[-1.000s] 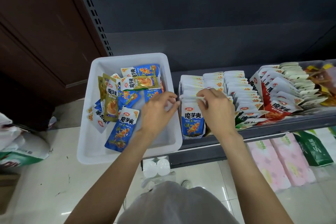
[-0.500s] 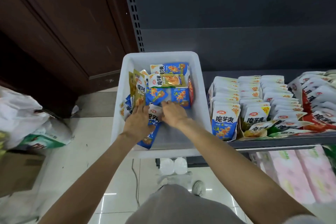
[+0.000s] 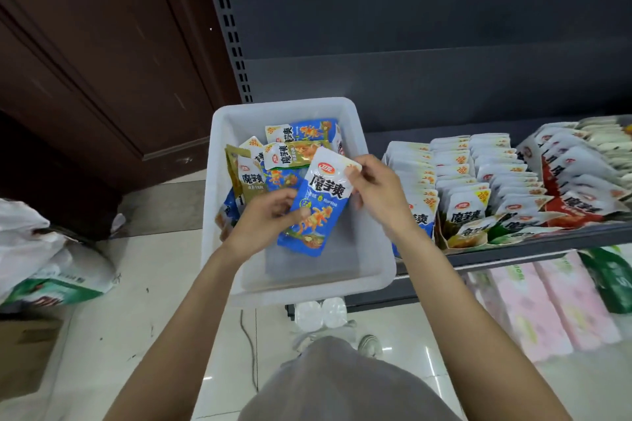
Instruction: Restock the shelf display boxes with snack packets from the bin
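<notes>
Blue pkt over bin, pinched by L hand & R hand, fingers curled.

Dark brown wooden door fills the upper left, beside the perforated grey shelf upright. White plastic bags slump on the tiled floor at the left edge, with a cardboard box just below them. Pink wrapped packs and a green pack stand under the shelf at right. Two white roll ends sit below the shelf's left corner. A thin cable runs across the floor.
</notes>
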### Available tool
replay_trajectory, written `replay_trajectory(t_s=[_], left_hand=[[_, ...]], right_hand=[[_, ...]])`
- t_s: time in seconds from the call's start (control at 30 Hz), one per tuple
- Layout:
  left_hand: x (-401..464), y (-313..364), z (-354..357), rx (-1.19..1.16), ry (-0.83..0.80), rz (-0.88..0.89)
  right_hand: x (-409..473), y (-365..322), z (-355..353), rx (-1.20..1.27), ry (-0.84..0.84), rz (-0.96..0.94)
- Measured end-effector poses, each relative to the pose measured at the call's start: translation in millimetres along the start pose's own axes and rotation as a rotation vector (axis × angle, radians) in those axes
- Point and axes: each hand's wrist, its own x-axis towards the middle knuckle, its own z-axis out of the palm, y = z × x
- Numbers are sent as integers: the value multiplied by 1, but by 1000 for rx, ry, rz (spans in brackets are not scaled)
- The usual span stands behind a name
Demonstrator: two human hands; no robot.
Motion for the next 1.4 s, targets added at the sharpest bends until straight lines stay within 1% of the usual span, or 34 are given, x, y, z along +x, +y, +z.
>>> replay_trajectory(t_s=[0.1, 0.2, 0.3, 0.37, 0.43, 0.53, 0.6, 0.67, 0.73, 0.8, 0.87, 0.93, 1.07, 1.2, 1.3, 1.4], left_hand=[[0, 18, 10, 9, -77, 40], [0, 27, 23, 30, -120, 88], [2, 33, 41, 113, -147, 170], [6, 38, 60, 183, -135, 258], [10, 43, 80, 199, -110, 331], [18, 49, 104, 227, -73, 385], [23, 49, 114, 222, -58, 382], [29, 46, 121, 231, -48, 367], [34, 41, 127, 286, -42, 368], [37, 35, 132, 412, -9, 399], [40, 26, 134, 587, 46, 440], [42, 18, 136, 690, 74, 431], [41, 10, 138, 720, 139, 411], [40, 10, 139, 712, 183, 394], [43, 11, 139, 802, 198, 360], [48, 12, 142, 950, 166, 316]], right_hand=[[-13, -7, -17, 102, 46, 52], [-31, -14, -38, 169, 54, 6], [-52, -17, -62, 144, -15, -12], [-63, -16, -77, 103, -18, -43], [-71, -15, -96, 65, 84, -113], [-76, -8, -127, -24, 282, -201], [-75, -1, -142, -43, 335, -209], [-70, 6, -147, -120, 322, -191], [-62, 13, -143, -265, 268, -197], [-55, 21, -134, -389, 205, -226], [-48, 29, -126, -522, 155, -257], [-44, 33, -121, -633, 122, -272], [-41, 40, -116, -796, 36, -301], [-38, 42, -115, -1030, 67, -377], [-31, 42, -113, -1123, 23, -349], [-24, 44, -109, -1181, -11, -331]])
